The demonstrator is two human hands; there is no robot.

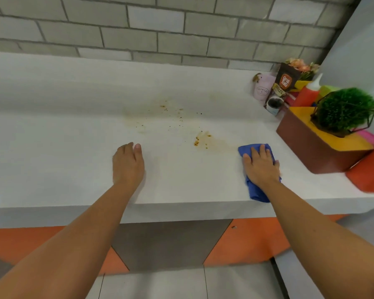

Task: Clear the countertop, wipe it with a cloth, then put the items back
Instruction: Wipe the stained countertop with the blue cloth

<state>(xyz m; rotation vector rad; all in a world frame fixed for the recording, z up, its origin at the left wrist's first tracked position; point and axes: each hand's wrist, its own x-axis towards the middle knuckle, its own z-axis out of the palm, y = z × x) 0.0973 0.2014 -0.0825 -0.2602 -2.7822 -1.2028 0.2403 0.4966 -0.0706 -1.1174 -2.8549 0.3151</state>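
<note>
A white countertop runs across the view, with brown stains and crumbs near its middle. My right hand presses flat, fingers straight, on a blue cloth near the counter's front edge, right of the stains. My left hand rests flat on the bare counter, left of the stains, holding nothing.
Pushed into the right corner stand a brown box topped by a green plant ball, a red squeeze bottle, a dark snack pouch, a pink cup and flowers. A red item lies at the right edge. Grey brick wall behind.
</note>
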